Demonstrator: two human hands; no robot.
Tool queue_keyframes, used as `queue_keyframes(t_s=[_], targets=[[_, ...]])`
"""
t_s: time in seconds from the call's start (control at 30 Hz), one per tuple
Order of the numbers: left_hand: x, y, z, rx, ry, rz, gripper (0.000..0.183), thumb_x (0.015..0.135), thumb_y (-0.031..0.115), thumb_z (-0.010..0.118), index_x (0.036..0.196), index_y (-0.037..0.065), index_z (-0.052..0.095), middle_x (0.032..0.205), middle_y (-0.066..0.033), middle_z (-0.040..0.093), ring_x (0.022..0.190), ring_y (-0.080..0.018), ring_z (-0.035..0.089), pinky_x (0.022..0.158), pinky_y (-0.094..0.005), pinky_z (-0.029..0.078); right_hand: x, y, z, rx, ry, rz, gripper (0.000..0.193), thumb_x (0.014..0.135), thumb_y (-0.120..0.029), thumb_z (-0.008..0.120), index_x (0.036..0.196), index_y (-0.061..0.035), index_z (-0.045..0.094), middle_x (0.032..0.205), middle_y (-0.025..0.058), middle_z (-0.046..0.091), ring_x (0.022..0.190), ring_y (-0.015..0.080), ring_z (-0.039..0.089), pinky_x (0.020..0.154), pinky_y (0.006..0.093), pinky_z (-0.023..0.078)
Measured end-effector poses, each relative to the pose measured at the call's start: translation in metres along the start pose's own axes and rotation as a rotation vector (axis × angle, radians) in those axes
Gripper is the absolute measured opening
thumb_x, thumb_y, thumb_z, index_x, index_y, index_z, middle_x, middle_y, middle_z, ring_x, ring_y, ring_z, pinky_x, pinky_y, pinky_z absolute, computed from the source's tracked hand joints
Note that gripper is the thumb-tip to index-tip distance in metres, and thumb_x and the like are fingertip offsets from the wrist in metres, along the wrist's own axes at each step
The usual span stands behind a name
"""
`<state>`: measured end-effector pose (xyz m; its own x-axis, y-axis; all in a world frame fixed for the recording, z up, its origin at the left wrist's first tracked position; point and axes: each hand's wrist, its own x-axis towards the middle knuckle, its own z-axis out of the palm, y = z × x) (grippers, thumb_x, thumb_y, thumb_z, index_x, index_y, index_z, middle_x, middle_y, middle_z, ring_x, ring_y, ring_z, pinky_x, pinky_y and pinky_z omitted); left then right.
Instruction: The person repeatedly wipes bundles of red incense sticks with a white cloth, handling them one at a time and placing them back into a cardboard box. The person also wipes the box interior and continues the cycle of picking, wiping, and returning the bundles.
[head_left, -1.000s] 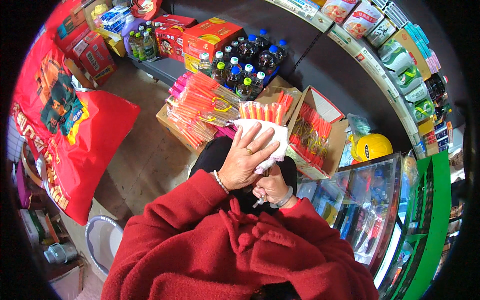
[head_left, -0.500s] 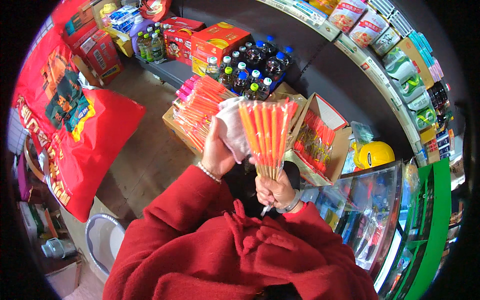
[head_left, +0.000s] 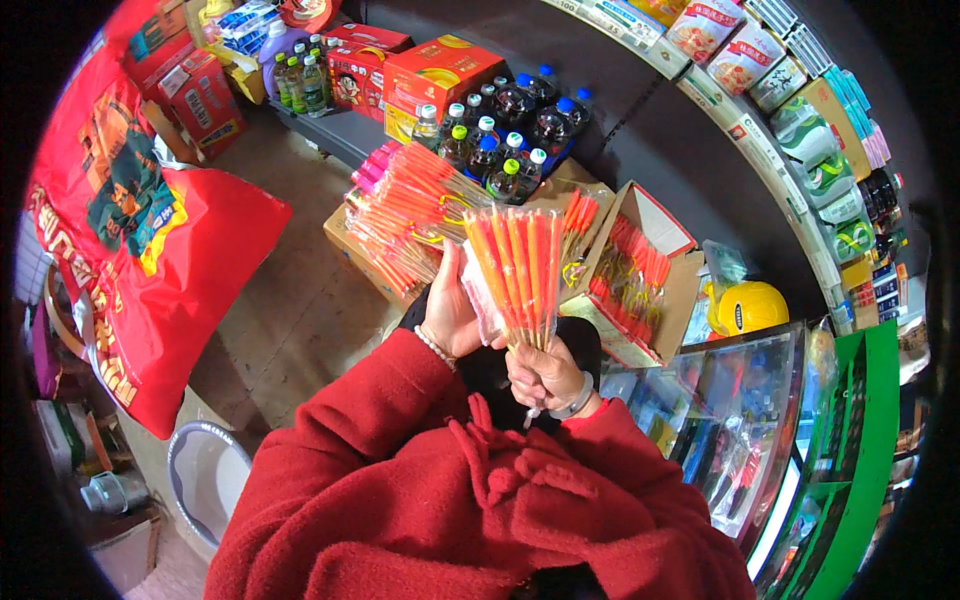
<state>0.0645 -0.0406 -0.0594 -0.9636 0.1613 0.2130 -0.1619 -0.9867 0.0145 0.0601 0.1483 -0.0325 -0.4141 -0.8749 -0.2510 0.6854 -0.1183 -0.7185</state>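
Observation:
My right hand (head_left: 545,376) is closed around the thin lower ends of a clear-wrapped pack of orange-red sticks (head_left: 512,268), which look like candles. The pack stands fanned upward in front of my body. My left hand (head_left: 450,312) is at the pack's left side, its thumb up, with a pale cloth (head_left: 478,298) against its palm. Most of the cloth is hidden behind the pack. Just beyond lies a pile of similar wrapped packs (head_left: 405,200) on a cardboard box. More of them fill an open carton (head_left: 632,270) on the right.
Drink bottles (head_left: 505,150) and an orange-red box (head_left: 440,80) stand beyond the pile. A large red bag (head_left: 170,250) is at the left, above a grey basin (head_left: 208,470). A yellow hard hat (head_left: 752,308) sits by a glass case (head_left: 745,410). Stocked shelves curve along the right.
The pack has moved left and slightly down, in front of the cloth. My left hand has shifted right, so the cloth now shows only as a strip beside the pack.

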Motion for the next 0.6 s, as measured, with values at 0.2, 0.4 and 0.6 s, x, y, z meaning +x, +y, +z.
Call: queue_keyframes(t_s=[0.2, 0.4, 0.6], targets=[[0.003, -0.010, 0.007, -0.018, 0.237, 0.087, 0.077, 0.095, 0.068, 0.031, 0.147, 0.011, 0.037, 0.142, -0.0143, 0.051, 0.125, -0.0340, 0.055, 0.100, -0.0543, 0.046, -0.007, -0.017, -0.002, -0.127, 0.191, -0.070, 0.026, 0.099, -0.023, 0.057, 0.115, -0.0030, 0.056, 0.062, -0.0014, 0.044, 0.039, 0.0055, 0.038, 0.037, 0.0231, 0.036], [0.003, -0.018, 0.016, 0.335, 0.266, 0.165, 0.083, 0.093, 0.071, 0.033, 0.149, 0.009, 0.034, 0.147, -0.0114, 0.045, 0.134, -0.0298, 0.046, 0.111, -0.0494, 0.037, 0.002, -0.029, -0.024, -1.043, 0.717, -0.419, 0.029, 0.092, -0.021, 0.064, 0.114, -0.0037, 0.059, 0.063, 0.0089, 0.060, 0.046, 0.0225, 0.056, 0.042, 0.0370, 0.045], [0.001, -0.031, 0.012, 0.502, 0.234, 0.207, 0.051, 0.089, 0.025, 0.072, 0.131, 0.006, 0.050, 0.121, -0.0069, 0.061, 0.110, -0.0208, 0.060, 0.097, -0.0385, 0.048, 0.007, -0.014, -0.004, -1.919, 0.830, -0.294, 0.060, 0.082, -0.022, 0.070, 0.132, -0.0004, 0.047, 0.089, 0.0276, 0.066, 0.076, 0.0420, 0.065, 0.065, 0.0515, 0.050]])
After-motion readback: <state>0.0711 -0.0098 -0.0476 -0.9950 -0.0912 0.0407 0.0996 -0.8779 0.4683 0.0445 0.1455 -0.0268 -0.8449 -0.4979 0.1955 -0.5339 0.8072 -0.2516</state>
